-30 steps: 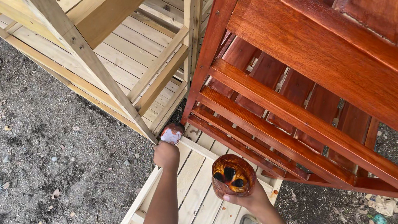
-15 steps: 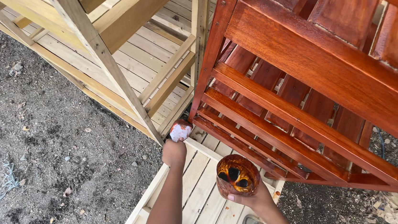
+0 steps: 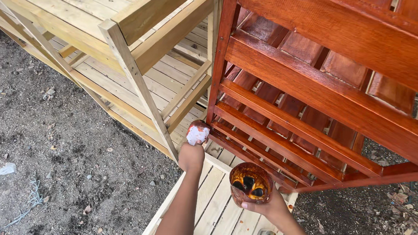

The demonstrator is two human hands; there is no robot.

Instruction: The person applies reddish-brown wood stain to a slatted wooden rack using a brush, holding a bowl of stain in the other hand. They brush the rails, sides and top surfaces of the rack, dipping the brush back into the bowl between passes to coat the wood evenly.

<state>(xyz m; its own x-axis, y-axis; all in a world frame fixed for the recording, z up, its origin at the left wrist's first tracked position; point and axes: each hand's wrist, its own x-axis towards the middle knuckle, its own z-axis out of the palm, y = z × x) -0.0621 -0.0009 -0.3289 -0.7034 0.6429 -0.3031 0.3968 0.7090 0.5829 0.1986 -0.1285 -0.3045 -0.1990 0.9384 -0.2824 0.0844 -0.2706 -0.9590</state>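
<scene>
Pressing stained rag (image 3: 198, 133) in left hand (image 3: 191, 157) against red frame (image 3: 220, 83), right hand (image 3: 266, 206) gripping cup (image 3: 250, 182)

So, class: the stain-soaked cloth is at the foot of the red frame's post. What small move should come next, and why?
Probably wipe the cloth in the left hand up the post: it sits at the post's lower end, and the stain container in the right hand is close for re-dipping.

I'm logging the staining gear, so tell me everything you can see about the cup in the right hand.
The cup is small, round and open-topped, its rim and walls smeared orange-brown with stain; dark liquid sits inside. The material cannot be told. The right hand holds it roughly upright from below, over the pale slats, beside the stained frame.
</scene>
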